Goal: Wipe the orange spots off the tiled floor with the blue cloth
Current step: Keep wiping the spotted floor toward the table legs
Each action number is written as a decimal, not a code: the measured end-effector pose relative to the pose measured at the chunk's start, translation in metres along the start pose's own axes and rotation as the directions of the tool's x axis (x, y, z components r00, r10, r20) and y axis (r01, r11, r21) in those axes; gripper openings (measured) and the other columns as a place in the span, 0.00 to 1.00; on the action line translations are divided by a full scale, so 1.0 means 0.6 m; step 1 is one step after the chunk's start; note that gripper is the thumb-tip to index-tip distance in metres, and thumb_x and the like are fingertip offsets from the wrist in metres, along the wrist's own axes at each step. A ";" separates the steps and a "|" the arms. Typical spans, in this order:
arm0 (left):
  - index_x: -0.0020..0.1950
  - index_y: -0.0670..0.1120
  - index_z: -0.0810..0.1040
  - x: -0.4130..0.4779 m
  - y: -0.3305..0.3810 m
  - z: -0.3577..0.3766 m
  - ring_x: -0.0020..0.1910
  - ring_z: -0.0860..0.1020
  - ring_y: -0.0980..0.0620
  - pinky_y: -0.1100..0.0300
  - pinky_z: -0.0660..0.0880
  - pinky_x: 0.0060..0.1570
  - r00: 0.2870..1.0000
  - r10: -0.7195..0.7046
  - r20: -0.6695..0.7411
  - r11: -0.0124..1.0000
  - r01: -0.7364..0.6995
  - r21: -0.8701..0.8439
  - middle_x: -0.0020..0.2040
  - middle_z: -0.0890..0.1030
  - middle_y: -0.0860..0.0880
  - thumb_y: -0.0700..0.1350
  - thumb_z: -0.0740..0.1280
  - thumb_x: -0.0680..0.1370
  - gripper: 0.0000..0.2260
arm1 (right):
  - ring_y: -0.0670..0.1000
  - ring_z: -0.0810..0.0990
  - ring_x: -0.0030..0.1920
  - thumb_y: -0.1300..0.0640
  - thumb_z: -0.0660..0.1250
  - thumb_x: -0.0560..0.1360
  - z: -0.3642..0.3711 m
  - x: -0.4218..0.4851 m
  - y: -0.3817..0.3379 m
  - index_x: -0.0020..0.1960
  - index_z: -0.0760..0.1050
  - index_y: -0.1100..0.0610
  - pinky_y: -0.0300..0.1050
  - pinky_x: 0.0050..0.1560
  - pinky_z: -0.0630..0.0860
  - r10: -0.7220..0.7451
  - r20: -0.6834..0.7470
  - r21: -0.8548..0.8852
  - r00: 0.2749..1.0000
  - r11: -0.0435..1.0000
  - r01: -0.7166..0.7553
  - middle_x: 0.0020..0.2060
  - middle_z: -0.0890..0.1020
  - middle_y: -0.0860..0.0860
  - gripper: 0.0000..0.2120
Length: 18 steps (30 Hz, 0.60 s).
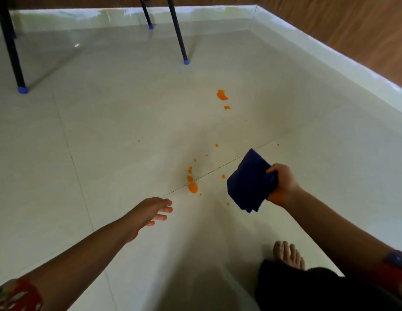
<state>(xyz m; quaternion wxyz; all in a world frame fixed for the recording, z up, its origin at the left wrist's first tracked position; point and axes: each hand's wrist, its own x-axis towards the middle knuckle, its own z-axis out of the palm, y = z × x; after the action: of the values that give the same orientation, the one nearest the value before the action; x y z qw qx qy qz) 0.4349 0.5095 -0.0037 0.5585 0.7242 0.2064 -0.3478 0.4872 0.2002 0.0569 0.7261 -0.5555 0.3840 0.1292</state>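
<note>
Lower right, the right grip (283, 185) clutches the folded blue cloth (249, 180) beside the central orange spots (192, 187), seemingly poised to wipe the tiled floor (106, 131); the left grip (148, 212) hangs released.

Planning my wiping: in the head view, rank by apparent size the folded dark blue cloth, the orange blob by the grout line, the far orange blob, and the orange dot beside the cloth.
1. Folded dark blue cloth
2. Grout-line orange blob, far orange blob: alike; distances differ, so tied
3. Orange dot
</note>
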 end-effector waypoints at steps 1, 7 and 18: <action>0.59 0.49 0.77 0.002 0.006 0.001 0.56 0.78 0.50 0.51 0.67 0.64 1.000 -0.014 -0.006 1.000 0.014 0.028 0.56 0.81 0.51 0.51 0.60 0.80 0.12 | 0.57 0.76 0.41 0.66 0.55 0.69 -0.004 0.015 -0.001 0.39 0.68 0.59 0.47 0.43 0.71 0.000 0.014 -0.001 1.000 1.000 0.000 0.37 0.75 0.55 0.05; 0.59 0.49 0.77 0.057 0.082 0.061 0.55 0.79 0.52 0.53 0.70 0.61 0.995 -0.069 -0.068 0.991 0.076 0.110 0.56 0.81 0.52 0.51 0.59 0.81 0.12 | 0.51 0.75 0.34 0.61 0.59 0.75 -0.035 0.120 -0.061 0.40 0.73 0.56 0.42 0.36 0.72 -0.080 0.217 -0.108 0.973 0.989 0.105 0.34 0.75 0.52 0.07; 0.59 0.45 0.77 0.113 0.142 0.148 0.50 0.79 0.52 0.60 0.68 0.45 0.960 -0.148 -0.236 0.988 0.153 0.002 0.56 0.81 0.51 0.48 0.61 0.79 0.12 | 0.51 0.79 0.40 0.55 0.57 0.82 -0.015 0.218 -0.093 0.47 0.76 0.57 0.46 0.47 0.73 0.155 0.443 -0.276 0.883 0.961 -0.030 0.39 0.80 0.52 0.11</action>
<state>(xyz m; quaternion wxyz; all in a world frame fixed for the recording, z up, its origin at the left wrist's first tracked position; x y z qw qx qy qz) 0.5149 0.3942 -0.0087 0.4947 0.7481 0.3219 -0.3033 0.6054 0.1411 0.0039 0.7095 -0.5808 0.2068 0.3413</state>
